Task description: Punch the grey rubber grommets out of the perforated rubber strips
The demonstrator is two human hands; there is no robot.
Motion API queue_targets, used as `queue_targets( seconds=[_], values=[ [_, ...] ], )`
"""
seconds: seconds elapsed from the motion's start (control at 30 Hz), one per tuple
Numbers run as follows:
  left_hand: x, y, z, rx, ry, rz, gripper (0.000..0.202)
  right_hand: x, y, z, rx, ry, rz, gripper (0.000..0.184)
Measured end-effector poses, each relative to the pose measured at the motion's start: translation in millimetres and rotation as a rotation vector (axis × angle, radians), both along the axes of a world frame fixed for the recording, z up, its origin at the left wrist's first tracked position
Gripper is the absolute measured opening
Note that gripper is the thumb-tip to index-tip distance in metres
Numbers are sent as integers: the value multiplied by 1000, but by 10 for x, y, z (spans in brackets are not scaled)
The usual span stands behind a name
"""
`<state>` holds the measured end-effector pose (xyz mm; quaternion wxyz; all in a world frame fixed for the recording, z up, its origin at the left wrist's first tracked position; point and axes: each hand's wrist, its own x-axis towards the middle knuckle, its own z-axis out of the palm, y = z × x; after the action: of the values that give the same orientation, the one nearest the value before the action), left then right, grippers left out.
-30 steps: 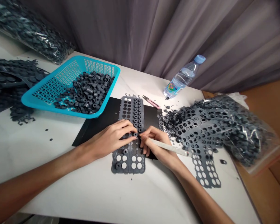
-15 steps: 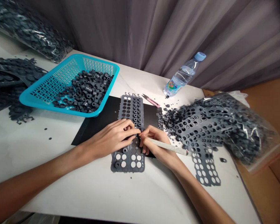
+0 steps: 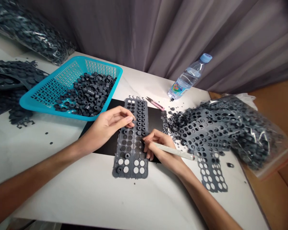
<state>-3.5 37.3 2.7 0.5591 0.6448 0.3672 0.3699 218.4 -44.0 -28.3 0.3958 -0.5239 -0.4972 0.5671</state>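
Perforated sheet (image 3: 133, 147): as it lies across the black mat (image 3: 156, 121), a sideways push could skid it;
Left hand (image 3: 112, 123): fingertips together above the sheet; whether grasping anything, I cannot tell;
Right hand (image 3: 162, 147): grasping a pale pen-like tool (image 3: 175, 150) at the sheet's right side; a slip could gouge it

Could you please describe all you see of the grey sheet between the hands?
The grey sheet looks like moulded rubber or plastic, long and narrow, with rows of round holes and hooked tabs at its far end. It lies across a black mat, its near end over the white table. Ring-like pieces fill its far right section. The left hand reaches over it; the right hand may touch its edge.
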Motion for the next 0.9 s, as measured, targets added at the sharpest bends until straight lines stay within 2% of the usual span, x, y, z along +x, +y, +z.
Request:
queue_targets(
  seconds=[0.2,0.3,0.53,0.9],
  values=[
    [-6,-111,-70,-433,-61,-248,31,20,64,32,48,50,-115,21],
    [22,-178,-82,-565,-110,-316,31,5,70,44,48,35,-107,23],
    [56,-200,-46,-627,-153,-325,31,2,66,42,47,-12,-83,27],
    [33,-201,-32,-596,-159,-354,26,27,51,8,55,-37,-43,27]
  ],
)
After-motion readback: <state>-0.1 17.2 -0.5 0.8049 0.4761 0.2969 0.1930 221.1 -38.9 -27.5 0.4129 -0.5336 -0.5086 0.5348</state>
